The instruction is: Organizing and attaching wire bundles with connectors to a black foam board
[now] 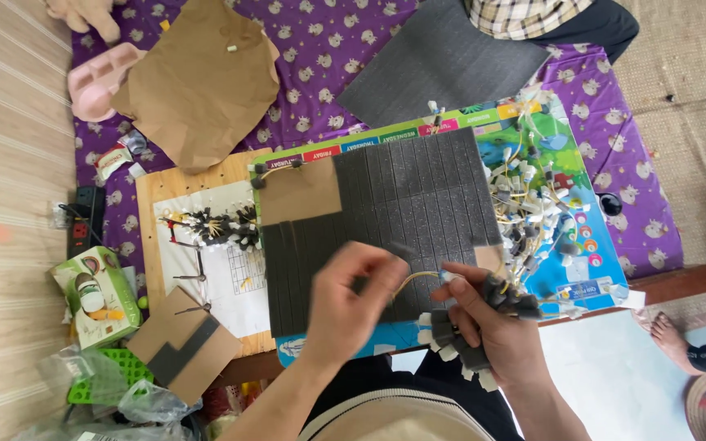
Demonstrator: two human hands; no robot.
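Left hand (351,294) pinched one end of thin yellow wire (415,278), running rightward to right hand (496,327), fisted on grey-and-white foam-capped wire bundle (471,339).

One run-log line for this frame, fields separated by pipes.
left hand: pinching yellow wire | right hand: holding bundle of foam-wrapped wires | below: black foam sheet | beside: wire pile

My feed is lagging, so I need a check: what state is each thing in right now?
Left hand: grip pinched on a foam strip, blurred.
Right hand: grip shut on a bundle of foam-wrapped wires.
Foam sheet: flat, scored, partly stripped.
Brown paper: torn, crumpled.
Wire pile: loose, tangled.
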